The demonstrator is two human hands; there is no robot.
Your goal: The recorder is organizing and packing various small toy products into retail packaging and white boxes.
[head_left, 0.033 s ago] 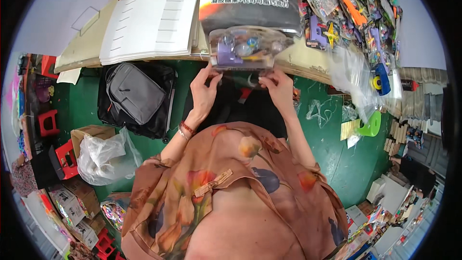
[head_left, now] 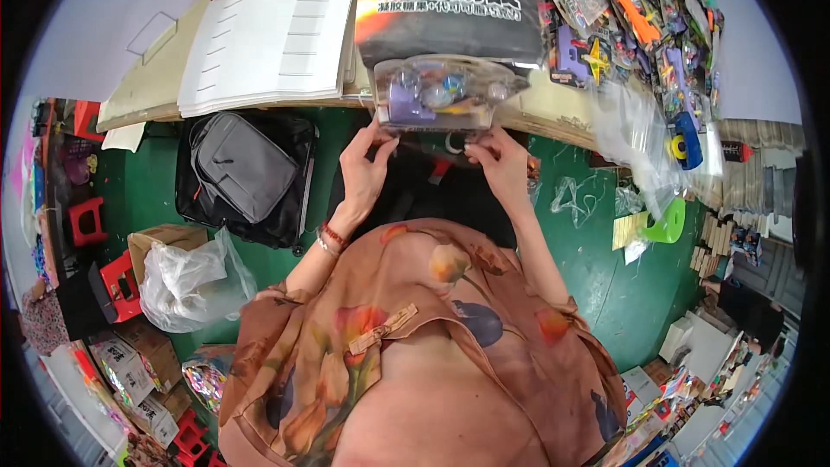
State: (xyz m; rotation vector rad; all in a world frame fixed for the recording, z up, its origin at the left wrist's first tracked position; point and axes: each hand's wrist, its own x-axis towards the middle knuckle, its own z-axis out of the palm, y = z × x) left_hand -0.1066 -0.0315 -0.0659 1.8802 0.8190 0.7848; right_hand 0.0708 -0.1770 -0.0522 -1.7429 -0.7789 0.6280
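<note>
In front of me, at the table's near edge, is a clear plastic toy pack (head_left: 445,91) with a purple piece and several small round parts inside. My left hand (head_left: 367,164) pinches its near left corner between thumb and fingers. The near right corner is gripped likewise by my right hand (head_left: 501,164). Behind the pack, and partly covered by it, lies a large black printed package (head_left: 450,39) with orange flame-like patterns. The pack's underside is hidden from view.
A stack of white paper sheets (head_left: 268,43) lies left on the table. Many toy packs (head_left: 640,26) are heaped at the right, beside clear plastic bags (head_left: 635,143) and a blue tape dispenser (head_left: 687,143). Below the table sits a grey backpack (head_left: 238,169) on a black case.
The toy pack has dipped slightly toward me, showing a little more of the black package behind it. Both hands keep their pinch on its near corners.
</note>
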